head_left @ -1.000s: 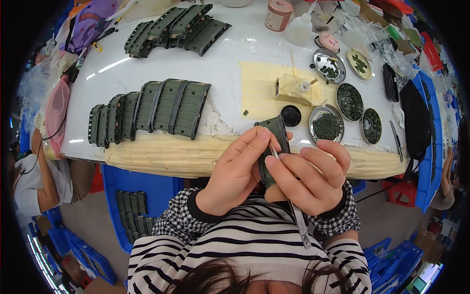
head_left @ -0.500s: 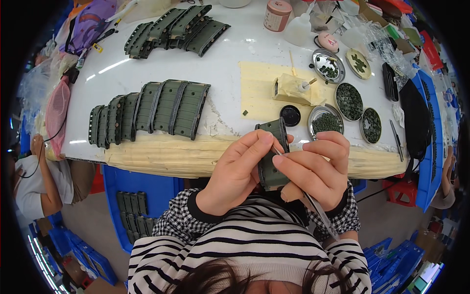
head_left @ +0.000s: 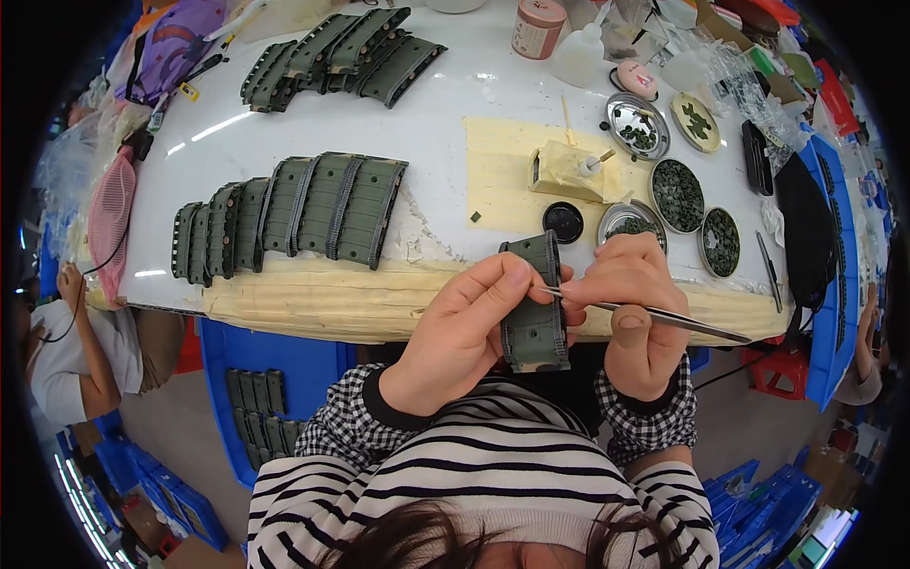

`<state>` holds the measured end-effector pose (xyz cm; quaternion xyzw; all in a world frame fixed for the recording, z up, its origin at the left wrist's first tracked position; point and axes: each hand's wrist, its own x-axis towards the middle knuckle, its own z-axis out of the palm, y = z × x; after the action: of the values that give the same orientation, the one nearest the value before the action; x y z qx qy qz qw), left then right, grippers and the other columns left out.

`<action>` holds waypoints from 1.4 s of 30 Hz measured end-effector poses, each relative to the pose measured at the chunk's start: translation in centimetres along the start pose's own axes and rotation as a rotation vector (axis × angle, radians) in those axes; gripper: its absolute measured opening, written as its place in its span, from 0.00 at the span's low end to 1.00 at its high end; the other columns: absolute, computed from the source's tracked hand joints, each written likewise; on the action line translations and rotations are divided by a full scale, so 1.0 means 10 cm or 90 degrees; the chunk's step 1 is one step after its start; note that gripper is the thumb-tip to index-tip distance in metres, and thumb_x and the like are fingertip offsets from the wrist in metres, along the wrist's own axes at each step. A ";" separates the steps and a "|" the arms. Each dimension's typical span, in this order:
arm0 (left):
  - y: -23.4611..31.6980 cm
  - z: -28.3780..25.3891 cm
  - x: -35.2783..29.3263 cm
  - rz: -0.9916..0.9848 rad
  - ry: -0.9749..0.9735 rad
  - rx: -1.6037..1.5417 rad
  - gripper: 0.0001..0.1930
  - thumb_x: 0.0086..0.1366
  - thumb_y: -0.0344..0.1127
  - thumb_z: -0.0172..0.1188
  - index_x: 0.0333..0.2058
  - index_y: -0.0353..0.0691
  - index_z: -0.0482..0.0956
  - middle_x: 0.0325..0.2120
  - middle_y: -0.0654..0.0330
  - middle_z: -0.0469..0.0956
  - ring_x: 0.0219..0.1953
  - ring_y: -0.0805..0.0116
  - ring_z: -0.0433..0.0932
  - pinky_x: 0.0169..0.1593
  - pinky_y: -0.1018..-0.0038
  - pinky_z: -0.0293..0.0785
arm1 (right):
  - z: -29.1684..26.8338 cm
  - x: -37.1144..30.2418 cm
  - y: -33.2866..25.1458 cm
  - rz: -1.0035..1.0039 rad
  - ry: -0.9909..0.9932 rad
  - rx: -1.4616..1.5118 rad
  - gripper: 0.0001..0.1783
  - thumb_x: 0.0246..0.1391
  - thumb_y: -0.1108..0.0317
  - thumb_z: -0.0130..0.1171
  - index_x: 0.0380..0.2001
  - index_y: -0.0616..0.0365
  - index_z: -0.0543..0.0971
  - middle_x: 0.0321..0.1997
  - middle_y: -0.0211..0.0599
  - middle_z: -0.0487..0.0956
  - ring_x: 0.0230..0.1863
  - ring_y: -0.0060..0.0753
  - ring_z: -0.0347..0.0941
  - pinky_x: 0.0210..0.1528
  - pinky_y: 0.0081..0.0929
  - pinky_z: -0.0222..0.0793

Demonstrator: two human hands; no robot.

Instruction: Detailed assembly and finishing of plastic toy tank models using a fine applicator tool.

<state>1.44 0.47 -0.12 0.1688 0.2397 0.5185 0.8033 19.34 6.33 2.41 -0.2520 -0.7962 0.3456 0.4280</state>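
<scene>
In front of my chest, my left hand [head_left: 460, 332] grips a dark green curved plate [head_left: 536, 334] by its left side. The plate has ridged edges and small holes, and its thumb and forefinger come together on its face. My right hand [head_left: 637, 299] is closed round metal tweezers [head_left: 697, 325], whose tips meet the plate's face beside my left thumb. Whether the tips pinch a tiny piece is too small to tell. Right-hand fingertips lie close to the plate's right edge. Beyond my right hand is a steel dish [head_left: 629, 220] of small green bits, partly hidden.
Rows of similar green plates [head_left: 313, 213] lie at the left, with a stack [head_left: 332, 59] behind. Round tins of green pieces [head_left: 677, 195], a black lid [head_left: 562, 222] and a taped block with a bottle [head_left: 569, 173] stand at the right. A blue tray [head_left: 220, 379] holds more plates below.
My right hand has turned and shifted up and right, so the tweezers now lie nearly level instead of pointing down toward me. My left hand and the plate have barely moved.
</scene>
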 end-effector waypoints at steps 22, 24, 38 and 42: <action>-0.01 -0.05 0.00 0.002 0.004 -0.007 0.17 0.74 0.43 0.41 0.37 0.34 0.71 0.42 0.56 0.74 0.44 0.67 0.79 0.47 0.73 0.78 | -0.01 0.04 -0.04 -0.069 -0.031 -0.096 0.11 0.55 0.64 0.59 0.35 0.59 0.83 0.28 0.32 0.78 0.34 0.37 0.67 0.41 0.28 0.66; 0.01 -0.01 0.00 -0.011 0.027 -0.026 0.12 0.74 0.38 0.42 0.47 0.36 0.68 0.46 0.54 0.71 0.47 0.63 0.78 0.49 0.71 0.77 | -0.02 0.00 -0.04 -0.026 0.009 -0.053 0.10 0.58 0.65 0.55 0.34 0.59 0.82 0.28 0.33 0.79 0.35 0.36 0.67 0.41 0.28 0.66; 0.22 -0.07 -0.10 0.122 0.129 -0.082 0.28 0.60 0.20 0.53 0.60 0.36 0.60 0.49 0.52 0.72 0.56 0.54 0.72 0.59 0.63 0.72 | 0.09 -0.01 0.28 0.135 0.118 -0.175 0.07 0.57 0.70 0.57 0.32 0.60 0.82 0.28 0.31 0.80 0.32 0.32 0.65 0.35 0.26 0.63; 0.21 -0.09 -0.12 0.129 0.108 -0.145 0.22 0.62 0.20 0.52 0.55 0.39 0.64 0.47 0.53 0.74 0.56 0.53 0.71 0.58 0.62 0.73 | 0.09 -0.01 0.32 0.129 0.110 -0.195 0.07 0.57 0.68 0.58 0.32 0.58 0.82 0.29 0.31 0.80 0.32 0.34 0.65 0.35 0.27 0.63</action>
<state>-1.04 0.23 0.43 0.0559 0.2281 0.6326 0.7380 18.91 7.99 -0.42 -0.4212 -0.7705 0.2392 0.4144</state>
